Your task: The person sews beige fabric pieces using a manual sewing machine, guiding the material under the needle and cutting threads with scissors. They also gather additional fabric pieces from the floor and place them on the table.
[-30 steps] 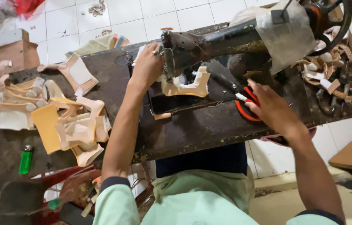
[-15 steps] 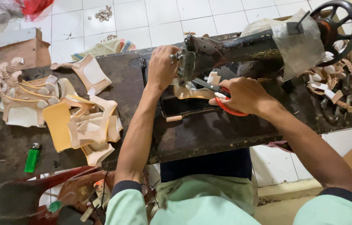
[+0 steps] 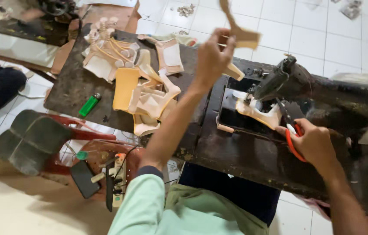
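We hold our left hand (image 3: 212, 56) raised above the far edge of the dark worktable (image 3: 253, 161), fingers curled shut around a tan cut piece (image 3: 238, 30) of shoe material that sticks up and to the right of the fist, clear of the table. Our right hand (image 3: 312, 143) rests on the table near the right side, closed around the red handles of a pair of scissors (image 3: 292, 135), whose dark blades point away toward the sewing machine (image 3: 305, 93). Under the head of that black machine lies a pale cut piece (image 3: 258, 113), flat on the bed and just left of the scissor tips; whether the blades touch it we cannot tell. To the left on the table we see a loose pile of cream and tan pieces (image 3: 144, 93), with a flat orange-yellow piece (image 3: 124, 87) at its left edge, and near that a green lighter (image 3: 89, 105). Below the table's left end, on the floor, stands a red stool (image 3: 88, 152) with a power strip (image 3: 118, 178) beside it, and a dark sandal (image 3: 29, 139) lies further left. White floor tiles (image 3: 314, 30) run along the far side.
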`<control>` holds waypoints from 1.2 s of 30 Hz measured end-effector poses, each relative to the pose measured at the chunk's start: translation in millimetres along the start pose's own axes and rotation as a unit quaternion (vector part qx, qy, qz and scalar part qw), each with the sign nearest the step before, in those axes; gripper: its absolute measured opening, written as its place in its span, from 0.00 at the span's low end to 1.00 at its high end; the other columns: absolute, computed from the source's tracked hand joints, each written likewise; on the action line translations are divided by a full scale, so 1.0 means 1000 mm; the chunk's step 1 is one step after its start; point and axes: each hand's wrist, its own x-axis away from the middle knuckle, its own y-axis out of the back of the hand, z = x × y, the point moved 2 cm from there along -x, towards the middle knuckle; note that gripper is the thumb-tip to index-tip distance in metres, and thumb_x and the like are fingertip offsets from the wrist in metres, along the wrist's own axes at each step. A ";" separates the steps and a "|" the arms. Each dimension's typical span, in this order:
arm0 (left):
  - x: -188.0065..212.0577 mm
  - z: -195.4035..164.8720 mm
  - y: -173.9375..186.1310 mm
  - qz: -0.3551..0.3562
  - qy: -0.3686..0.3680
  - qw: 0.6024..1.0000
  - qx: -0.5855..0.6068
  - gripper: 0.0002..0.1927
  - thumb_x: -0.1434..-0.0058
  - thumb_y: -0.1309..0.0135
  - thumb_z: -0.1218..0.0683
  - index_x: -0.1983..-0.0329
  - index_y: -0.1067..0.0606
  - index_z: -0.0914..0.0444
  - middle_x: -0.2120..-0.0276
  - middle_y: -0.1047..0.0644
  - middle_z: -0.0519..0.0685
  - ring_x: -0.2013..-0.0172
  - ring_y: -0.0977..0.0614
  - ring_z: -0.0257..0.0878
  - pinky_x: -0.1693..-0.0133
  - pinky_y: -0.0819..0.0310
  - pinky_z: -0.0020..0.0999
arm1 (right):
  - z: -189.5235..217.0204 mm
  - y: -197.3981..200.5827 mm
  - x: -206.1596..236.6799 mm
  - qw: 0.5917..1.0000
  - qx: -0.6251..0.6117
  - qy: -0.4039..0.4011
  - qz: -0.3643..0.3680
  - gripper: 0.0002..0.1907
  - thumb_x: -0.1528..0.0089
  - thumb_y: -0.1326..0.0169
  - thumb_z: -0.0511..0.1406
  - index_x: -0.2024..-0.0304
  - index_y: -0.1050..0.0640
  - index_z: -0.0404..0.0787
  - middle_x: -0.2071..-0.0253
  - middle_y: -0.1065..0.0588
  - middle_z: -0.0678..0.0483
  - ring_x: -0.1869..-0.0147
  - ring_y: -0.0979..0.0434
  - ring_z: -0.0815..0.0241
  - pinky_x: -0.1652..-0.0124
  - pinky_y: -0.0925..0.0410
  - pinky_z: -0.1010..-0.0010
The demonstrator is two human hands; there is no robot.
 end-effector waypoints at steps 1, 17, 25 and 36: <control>-0.007 0.000 0.022 -0.017 -0.006 1.000 -0.019 0.13 0.34 0.49 0.50 0.55 0.24 0.64 0.69 0.16 0.50 0.75 0.13 0.37 0.74 0.17 0.34 | 0.000 -0.002 0.003 1.000 0.001 -0.003 -0.005 0.26 0.41 0.33 0.51 0.56 0.18 0.36 0.72 0.23 0.41 0.67 0.20 0.42 0.67 0.29 0.57; -0.033 0.098 0.182 -0.080 0.028 0.940 -0.330 0.22 0.44 0.32 0.52 0.55 0.27 0.70 0.64 0.17 0.60 0.61 0.15 0.54 0.56 0.20 0.46 | 0.014 0.002 0.033 0.996 -0.010 -0.088 0.003 0.28 0.39 0.37 0.43 0.41 0.23 0.36 0.58 0.20 0.38 0.55 0.18 0.40 0.56 0.27 0.56; -0.036 0.100 0.164 0.010 0.160 0.864 -0.477 0.45 0.62 0.23 0.48 0.46 0.30 0.76 0.57 0.20 0.64 0.57 0.16 0.56 0.58 0.21 0.42 | 0.020 0.006 0.049 0.997 -0.023 -0.069 -0.029 0.25 0.38 0.38 0.42 0.41 0.23 0.40 0.50 0.21 0.41 0.49 0.20 0.40 0.52 0.28 0.55; -0.062 0.052 0.197 -0.122 0.125 0.977 -0.125 0.10 0.36 0.41 0.50 0.66 0.19 0.61 0.74 0.18 0.45 0.75 0.17 0.33 0.72 0.22 0.33 | 0.013 -0.002 0.049 0.996 -0.013 -0.077 -0.037 0.25 0.38 0.37 0.43 0.40 0.22 0.41 0.50 0.21 0.42 0.51 0.18 0.43 0.51 0.27 0.57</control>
